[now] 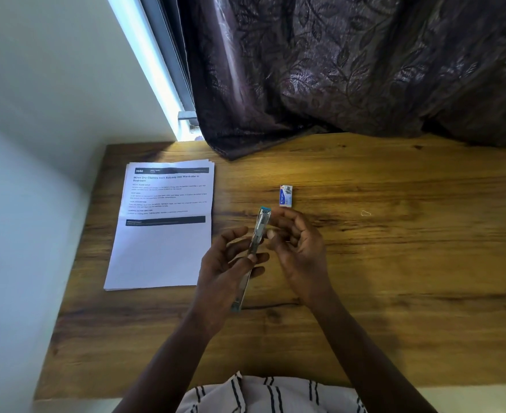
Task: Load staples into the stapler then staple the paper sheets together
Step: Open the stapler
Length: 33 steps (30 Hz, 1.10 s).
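Stapler lies lengthwise in left hand, blue tip pointing away.

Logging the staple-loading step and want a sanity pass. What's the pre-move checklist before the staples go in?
1. Stapler secured: ok. The left hand grips it, lifted off the table.
2. Stapler opened for loading: ok. It looks swung out long, but the channel is too blurred to check.
3. Staple strip in the right hand: cannot tell. The fingers curl beside the stapler's far end and no strip is visible.
4. Staple box nearby: ok. It lies on the table just beyond the right hand.
5. Paper sheets ready: ok. They lie stacked flat, left of the hands.
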Available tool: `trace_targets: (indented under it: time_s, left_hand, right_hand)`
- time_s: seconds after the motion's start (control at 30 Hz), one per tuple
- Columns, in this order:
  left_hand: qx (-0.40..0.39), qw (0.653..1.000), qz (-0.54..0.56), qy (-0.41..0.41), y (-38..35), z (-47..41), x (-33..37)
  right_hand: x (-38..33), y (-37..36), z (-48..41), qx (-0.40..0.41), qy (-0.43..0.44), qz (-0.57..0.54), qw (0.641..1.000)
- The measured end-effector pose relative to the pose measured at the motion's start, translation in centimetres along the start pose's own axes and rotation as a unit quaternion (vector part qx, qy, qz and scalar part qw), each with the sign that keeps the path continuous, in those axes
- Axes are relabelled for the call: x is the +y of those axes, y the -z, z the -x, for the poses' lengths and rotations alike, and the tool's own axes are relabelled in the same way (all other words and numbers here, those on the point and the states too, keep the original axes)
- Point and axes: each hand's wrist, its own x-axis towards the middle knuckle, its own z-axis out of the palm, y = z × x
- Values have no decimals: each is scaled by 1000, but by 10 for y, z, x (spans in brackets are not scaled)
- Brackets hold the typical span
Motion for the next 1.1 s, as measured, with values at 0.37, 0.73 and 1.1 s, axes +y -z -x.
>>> trace_targets:
  time_s: [0.37, 0.73, 1.1]
  left_hand:
    - [-16, 998, 37, -44, -5, 4, 0]
    - [37, 997, -34, -50, 0, 6, -4]
    - [67, 995, -57, -49, -1, 6, -7]
  right_hand:
    - [-5, -5, 13, 0, 115, 135, 984]
    - [9, -2, 14, -4, 262, 323, 909]
    - [6, -4, 11, -46, 231, 485, 842]
